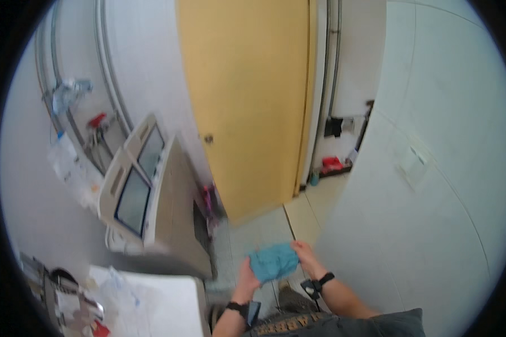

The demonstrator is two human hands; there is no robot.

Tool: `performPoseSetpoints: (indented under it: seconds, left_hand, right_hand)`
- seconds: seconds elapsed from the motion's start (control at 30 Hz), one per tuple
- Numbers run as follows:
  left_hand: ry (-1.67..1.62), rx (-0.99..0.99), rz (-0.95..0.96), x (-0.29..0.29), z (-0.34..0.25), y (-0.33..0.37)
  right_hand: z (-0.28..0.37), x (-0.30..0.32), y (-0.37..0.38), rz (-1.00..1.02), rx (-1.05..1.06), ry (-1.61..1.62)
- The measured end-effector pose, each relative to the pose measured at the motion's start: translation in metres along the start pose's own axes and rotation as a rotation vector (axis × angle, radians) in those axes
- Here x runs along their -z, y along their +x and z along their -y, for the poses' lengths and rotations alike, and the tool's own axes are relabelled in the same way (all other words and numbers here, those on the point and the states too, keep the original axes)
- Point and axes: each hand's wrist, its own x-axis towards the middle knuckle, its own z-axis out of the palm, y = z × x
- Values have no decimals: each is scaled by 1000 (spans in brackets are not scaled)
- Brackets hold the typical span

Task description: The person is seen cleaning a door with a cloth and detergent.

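A folded teal cloth [274, 262] is held out in front of my body, stretched between both hands. My left hand [248, 275] grips its left end, and my right hand [302, 254] pinches the upper right corner. The cloth's surface looks creased and slightly blurred. Dark straps with small devices circle both wrists. Below the cloth, tiled floor [239, 241] and part of my shoe show.
A yellow door [247, 106] stands ahead. Beige machines with dark panels [134, 201] line the left wall. A white table [174, 297] with plastic and metal items sits at lower left. A pale wall panel [433, 224] rises close on the right.
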Motion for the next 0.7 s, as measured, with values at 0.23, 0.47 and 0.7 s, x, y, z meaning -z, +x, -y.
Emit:
performPoseSetpoints:
  seconds: [0.23, 0.47, 0.7]
  left_hand:
    - [136, -115, 165, 12, -60, 94]
    - [698, -283, 26, 43, -48, 51]
    - [333, -261, 1, 86, -10, -60]
  right_hand:
    - [19, -40, 122, 134, -97, -262]
    - [22, -62, 110, 232, 21, -424]
    - [-86, -65, 39, 199, -218, -339]
